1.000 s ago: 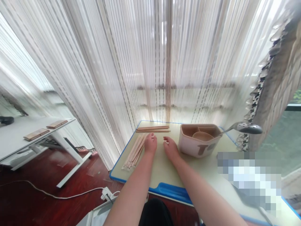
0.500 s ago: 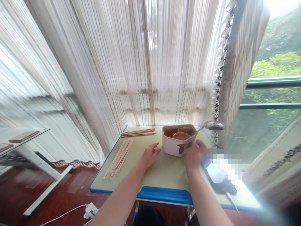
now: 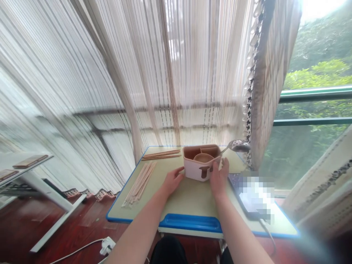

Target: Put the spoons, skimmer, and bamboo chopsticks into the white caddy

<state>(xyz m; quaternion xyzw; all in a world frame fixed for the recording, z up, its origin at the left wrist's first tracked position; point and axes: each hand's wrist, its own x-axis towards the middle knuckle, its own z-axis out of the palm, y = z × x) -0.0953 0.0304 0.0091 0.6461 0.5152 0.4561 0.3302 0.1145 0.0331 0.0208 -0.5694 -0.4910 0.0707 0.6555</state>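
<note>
A utensil holder (image 3: 192, 171), pale with a brown compartmented inside and a brown mark on its front, stands upright on the small table (image 3: 189, 200). A slotted metal ladle (image 3: 239, 145) leans out of its right side. My left hand (image 3: 173, 180) has its fingertips against the holder's lower left side. My right hand (image 3: 219, 176) is at its front right corner, thumb side against the wall and some fingers spread. The holder is between both hands. Brown chopsticks (image 3: 162, 154) lie at the back left; a bundle of pale thin sticks (image 3: 139, 185) lies in front of them.
To the right a dark tablet or phone (image 3: 244, 198), partly pixelated, lies with a cable attached. A blue trough (image 3: 191, 223) lines the table's front edge. Curtains (image 3: 154, 73) hang behind. Another white table (image 3: 30, 161) stands at the left, a power strip (image 3: 107, 245) on the floor.
The holder has shifted slightly left with the ladle in it. My right hand has moved left onto its corner, and my left hand's fingertips have come against its side. The view has turned a little.
</note>
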